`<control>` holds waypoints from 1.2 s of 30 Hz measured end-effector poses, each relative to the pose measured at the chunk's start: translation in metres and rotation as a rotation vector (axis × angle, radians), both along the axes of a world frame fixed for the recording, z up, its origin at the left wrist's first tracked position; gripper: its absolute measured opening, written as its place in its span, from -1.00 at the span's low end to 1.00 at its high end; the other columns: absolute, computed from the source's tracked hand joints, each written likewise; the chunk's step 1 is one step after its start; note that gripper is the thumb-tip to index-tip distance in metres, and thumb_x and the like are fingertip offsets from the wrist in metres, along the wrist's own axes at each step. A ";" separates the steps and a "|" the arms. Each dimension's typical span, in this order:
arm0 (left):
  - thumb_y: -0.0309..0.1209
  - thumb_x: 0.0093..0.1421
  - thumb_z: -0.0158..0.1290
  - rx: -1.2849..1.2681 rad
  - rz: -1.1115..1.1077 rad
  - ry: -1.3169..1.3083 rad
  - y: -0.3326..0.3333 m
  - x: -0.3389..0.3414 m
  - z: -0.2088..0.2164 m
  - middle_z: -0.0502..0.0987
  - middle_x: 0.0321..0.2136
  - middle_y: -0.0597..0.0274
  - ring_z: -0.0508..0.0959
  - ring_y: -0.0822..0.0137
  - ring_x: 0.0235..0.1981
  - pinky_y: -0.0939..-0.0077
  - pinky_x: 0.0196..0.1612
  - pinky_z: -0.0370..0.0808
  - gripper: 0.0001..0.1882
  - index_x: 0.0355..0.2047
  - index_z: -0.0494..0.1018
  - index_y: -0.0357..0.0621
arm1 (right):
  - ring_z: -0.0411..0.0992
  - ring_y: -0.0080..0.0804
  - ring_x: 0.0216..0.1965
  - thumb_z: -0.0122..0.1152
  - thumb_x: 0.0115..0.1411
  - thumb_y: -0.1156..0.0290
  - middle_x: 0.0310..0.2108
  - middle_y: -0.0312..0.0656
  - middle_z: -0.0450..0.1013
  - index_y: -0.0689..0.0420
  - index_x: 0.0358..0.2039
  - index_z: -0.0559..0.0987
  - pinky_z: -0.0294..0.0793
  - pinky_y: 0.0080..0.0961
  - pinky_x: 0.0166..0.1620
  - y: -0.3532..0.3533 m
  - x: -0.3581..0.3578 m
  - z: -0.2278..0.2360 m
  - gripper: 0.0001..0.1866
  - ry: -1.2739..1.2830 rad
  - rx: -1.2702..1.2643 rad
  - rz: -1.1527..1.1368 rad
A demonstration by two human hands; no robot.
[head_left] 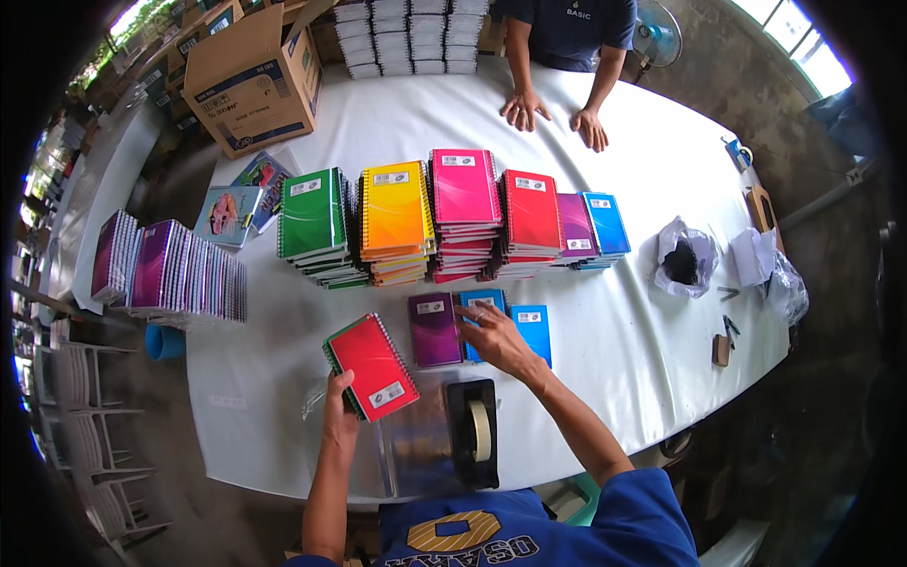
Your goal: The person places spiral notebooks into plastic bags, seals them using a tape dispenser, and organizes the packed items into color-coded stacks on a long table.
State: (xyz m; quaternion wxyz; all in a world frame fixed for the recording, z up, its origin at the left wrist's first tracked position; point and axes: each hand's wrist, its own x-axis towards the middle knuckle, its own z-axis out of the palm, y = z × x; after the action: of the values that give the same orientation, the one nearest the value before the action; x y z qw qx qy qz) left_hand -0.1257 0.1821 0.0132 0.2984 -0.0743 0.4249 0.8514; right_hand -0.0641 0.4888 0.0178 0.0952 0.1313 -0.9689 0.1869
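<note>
My left hand (pixel 340 402) is closed on a small stack of spiral notebooks, thumb on top. A red notebook (pixel 373 369) faces up and the edge of a green one shows under it. My right hand (pixel 501 342) reaches over a blue spiral notebook (pixel 486 300), fingers apart and touching or just above it; the contact is partly hidden. Left of it lies a purple notebook (pixel 435 331), and on its right another blue notebook (pixel 532 331). Behind them stand stacks of green (pixel 312 213), yellow (pixel 395 210), pink (pixel 463 187), red (pixel 532 210), purple (pixel 574 222) and blue notebooks (pixel 607 222).
A tape dispenser (pixel 472 435) lies near me on a clear plastic sheet. Purple notebooks (pixel 179 269) stand in rows at the left, near a cardboard box (pixel 250 90). A co-worker's hands (pixel 557 118) rest on the far side. Plastic bags (pixel 685 257) lie at right.
</note>
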 end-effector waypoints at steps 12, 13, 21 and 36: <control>-0.25 0.03 0.20 0.091 -0.094 -0.034 0.050 0.001 0.031 0.50 -0.10 0.09 0.55 0.27 -0.12 0.32 -0.05 0.53 -0.37 0.07 0.32 -0.28 | 0.35 -0.21 0.17 0.12 0.12 0.54 0.11 -0.13 0.41 0.07 0.00 0.55 0.32 -0.27 0.23 0.093 -0.032 0.084 -0.61 0.283 0.214 -0.460; -0.26 0.03 0.20 0.099 -0.121 -0.029 0.061 0.000 0.032 0.49 -0.09 0.09 0.55 0.28 -0.12 0.33 -0.05 0.53 -0.36 0.09 0.30 -0.27 | 0.41 -0.22 0.11 0.13 0.11 0.58 0.04 -0.16 0.47 0.03 0.00 0.56 0.41 -0.33 0.17 0.098 -0.027 0.095 -0.59 0.298 0.198 -0.420; -0.05 0.03 0.29 0.283 -0.216 -0.057 0.113 -0.004 0.028 0.47 -0.05 0.09 0.51 0.25 -0.04 0.33 0.02 0.51 -0.17 0.16 0.20 -0.26 | 0.36 -0.17 0.14 0.16 0.04 0.58 0.07 -0.05 0.42 0.17 0.00 0.53 0.38 -0.20 0.15 -0.023 0.030 0.139 -0.56 0.300 0.001 -0.113; -0.02 0.09 0.20 0.344 -0.307 0.059 0.114 -0.002 0.024 0.41 0.05 0.04 0.48 0.19 0.04 0.29 0.09 0.44 -0.15 0.19 0.15 -0.34 | 0.46 -0.07 -0.09 0.30 0.06 0.54 -0.16 -0.01 0.50 0.17 -0.11 0.56 0.44 -0.25 -0.03 0.128 0.026 0.083 -0.67 0.465 -0.268 -0.889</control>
State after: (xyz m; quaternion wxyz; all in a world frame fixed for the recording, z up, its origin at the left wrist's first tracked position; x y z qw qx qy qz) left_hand -0.1277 0.2957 0.0375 0.4202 0.0682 0.2885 0.8577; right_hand -0.0382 0.6166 0.1003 0.3943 -0.2681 -0.8519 0.2167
